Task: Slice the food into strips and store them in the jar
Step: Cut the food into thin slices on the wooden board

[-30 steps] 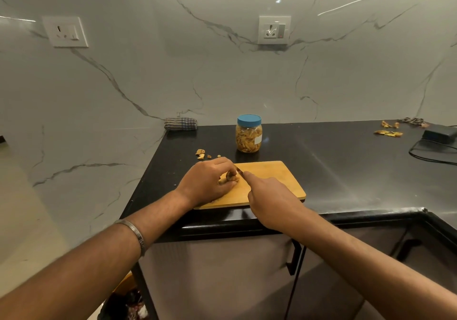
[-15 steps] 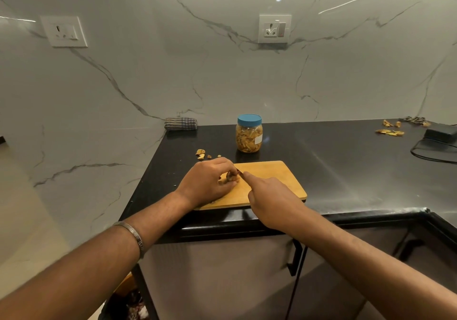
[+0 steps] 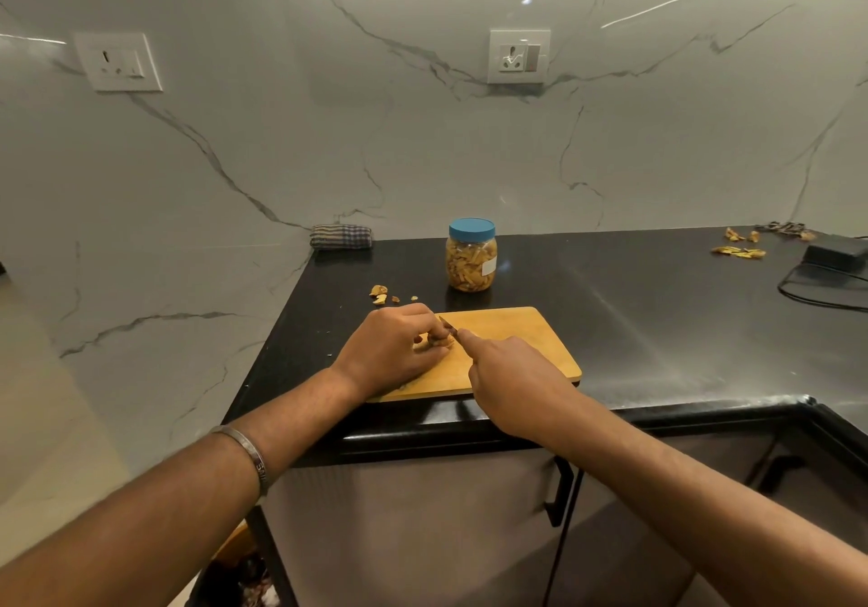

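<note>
Mid-slice at the left end of the cutting board [image 3: 526,339]: small piece of food [image 3: 439,341] pinned under curled fingers of the left hand [image 3: 392,348], right hand [image 3: 509,376] closed around what looks like a knife [image 3: 447,323], mostly hidden. Behind the board, jar [image 3: 470,254] capped and nearly full of strips. Scraps [image 3: 379,292] lying beyond the board's left corner. Remaining, by appearances: finishing this piece, uncapping, loading.

The hands [image 3: 451,357] hide most of the knife [image 3: 447,323] and food [image 3: 434,341].
</note>
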